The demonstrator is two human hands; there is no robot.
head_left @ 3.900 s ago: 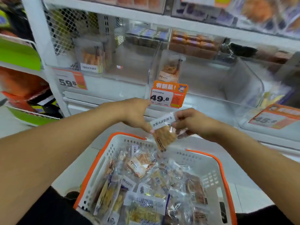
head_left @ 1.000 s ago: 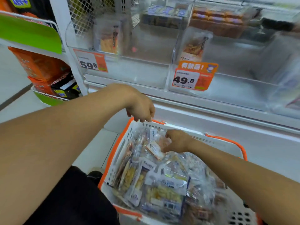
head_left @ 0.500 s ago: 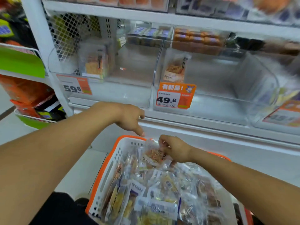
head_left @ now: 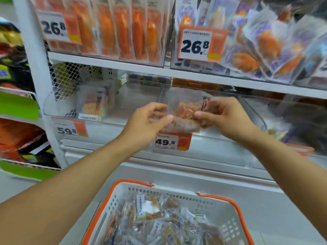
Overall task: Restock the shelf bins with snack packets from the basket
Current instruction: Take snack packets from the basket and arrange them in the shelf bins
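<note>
Currently, in the head view, both hands hold one clear snack packet [head_left: 185,112] up in front of the shelf: the left hand [head_left: 148,121] pinches its left edge between thumb and fingers, and the right hand [head_left: 223,117] grips its right side. The packet hangs before the middle clear bin [head_left: 230,144], just above that bin's 49.8 price tag [head_left: 172,141]. Doing this step well probably means reading the packet against the tag, then lifting it over the bin's front wall and setting it down flat rather than dropping it. How much that bin already holds cannot be told, since the hands and blur hide it. The left clear bin [head_left: 53,110], above the 59.8 price tag [head_left: 70,129], holds at least one upright packet of yellowish snack. Below, the white basket with orange rim [head_left: 113,197] remains heaped with mixed clear packets, so much restocking seems left. On the upper shelf, bins stand full of orange packs.
</note>
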